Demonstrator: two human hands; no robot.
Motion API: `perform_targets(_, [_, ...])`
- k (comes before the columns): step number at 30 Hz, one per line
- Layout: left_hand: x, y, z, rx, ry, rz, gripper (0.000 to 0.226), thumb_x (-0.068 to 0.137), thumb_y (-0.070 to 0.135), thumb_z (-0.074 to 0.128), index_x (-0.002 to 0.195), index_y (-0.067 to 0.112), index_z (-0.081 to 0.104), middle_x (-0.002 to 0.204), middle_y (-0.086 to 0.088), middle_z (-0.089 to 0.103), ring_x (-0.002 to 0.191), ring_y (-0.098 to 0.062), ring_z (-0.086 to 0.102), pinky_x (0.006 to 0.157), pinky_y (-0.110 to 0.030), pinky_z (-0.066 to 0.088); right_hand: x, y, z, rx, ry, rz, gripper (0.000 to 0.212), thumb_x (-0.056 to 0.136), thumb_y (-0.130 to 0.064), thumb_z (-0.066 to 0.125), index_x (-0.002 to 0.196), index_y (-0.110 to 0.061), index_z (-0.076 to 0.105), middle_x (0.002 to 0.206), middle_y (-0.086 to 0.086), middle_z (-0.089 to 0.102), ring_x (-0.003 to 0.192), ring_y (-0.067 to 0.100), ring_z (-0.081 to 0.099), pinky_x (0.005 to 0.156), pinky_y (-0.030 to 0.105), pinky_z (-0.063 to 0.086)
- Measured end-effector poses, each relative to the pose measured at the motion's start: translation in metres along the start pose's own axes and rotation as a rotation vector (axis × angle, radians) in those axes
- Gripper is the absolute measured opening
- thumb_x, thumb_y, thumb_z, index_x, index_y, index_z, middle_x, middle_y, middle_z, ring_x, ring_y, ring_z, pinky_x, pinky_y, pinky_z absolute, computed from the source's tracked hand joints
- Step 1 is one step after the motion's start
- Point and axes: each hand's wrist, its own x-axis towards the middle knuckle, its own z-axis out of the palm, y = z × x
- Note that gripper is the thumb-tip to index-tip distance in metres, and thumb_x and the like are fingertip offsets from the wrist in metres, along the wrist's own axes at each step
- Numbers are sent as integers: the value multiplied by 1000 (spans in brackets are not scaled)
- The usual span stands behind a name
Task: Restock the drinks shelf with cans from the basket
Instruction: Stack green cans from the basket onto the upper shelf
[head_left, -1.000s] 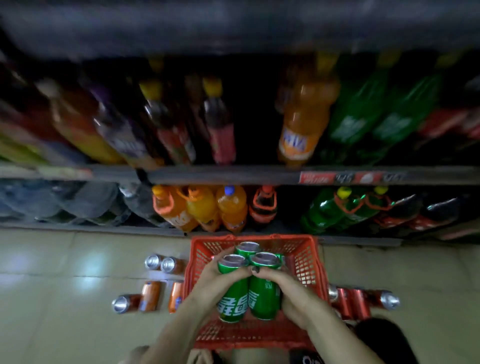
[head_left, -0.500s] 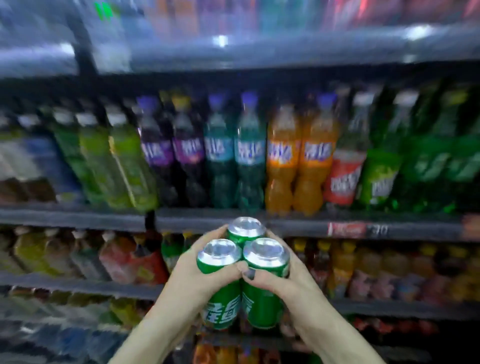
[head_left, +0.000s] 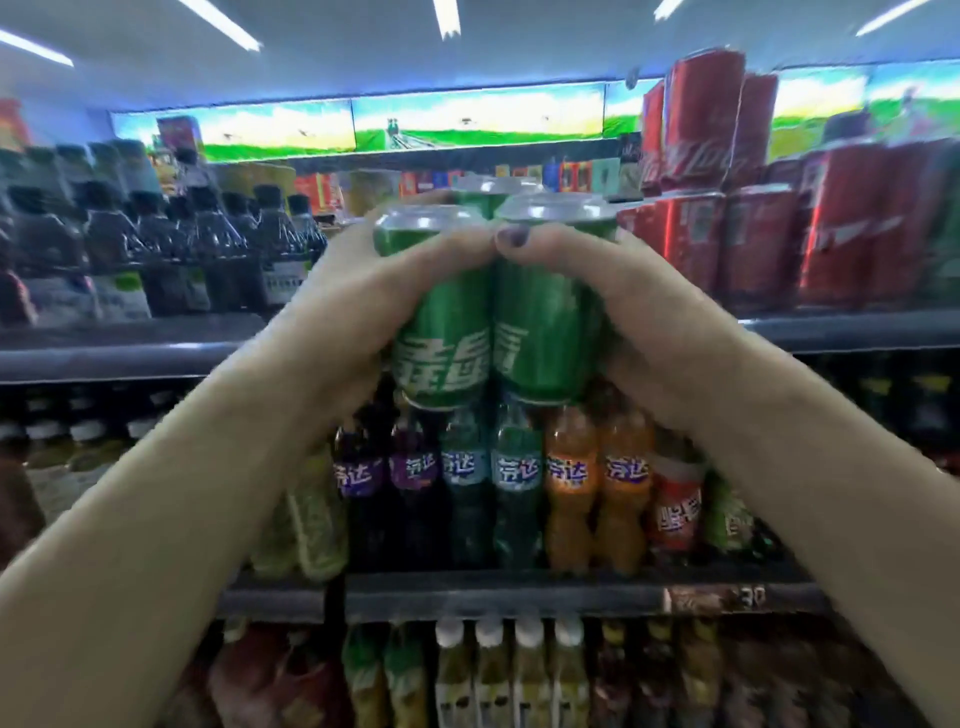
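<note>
Three green cans are bunched together in front of the top shelf, held up at chest height. The left can (head_left: 439, 338) and the right can (head_left: 545, 332) face me, and a third can (head_left: 483, 195) shows only its top behind them. My left hand (head_left: 358, 296) grips the bunch from the left and my right hand (head_left: 628, 301) grips it from the right, thumbs meeting across the front. The top shelf edge (head_left: 124, 353) runs behind my hands. The basket is out of view.
Red cans (head_left: 753, 244) are stacked on the top shelf to the right, dark bottles (head_left: 171, 249) stand on its left. Purple, green and orange soda bottles (head_left: 519, 488) fill the shelf below, over a price rail (head_left: 519, 597). More bottles stand lower down.
Both hands have lifted the three green cans out of the red basket on the floor up to the top shelf level. My view has swung upward from the floor to the upper shelves.
</note>
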Motion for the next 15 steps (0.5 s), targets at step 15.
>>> perform_targets(15, [140, 0, 25, -193, -166, 17, 30, 94, 28, 74, 118, 12, 66, 107, -12, 77, 94, -29, 76, 81, -49, 63, 131, 6, -91, -111, 19, 107, 46, 96, -38, 63, 134, -11, 63, 130, 16, 68, 120, 36, 66, 97, 57, 56])
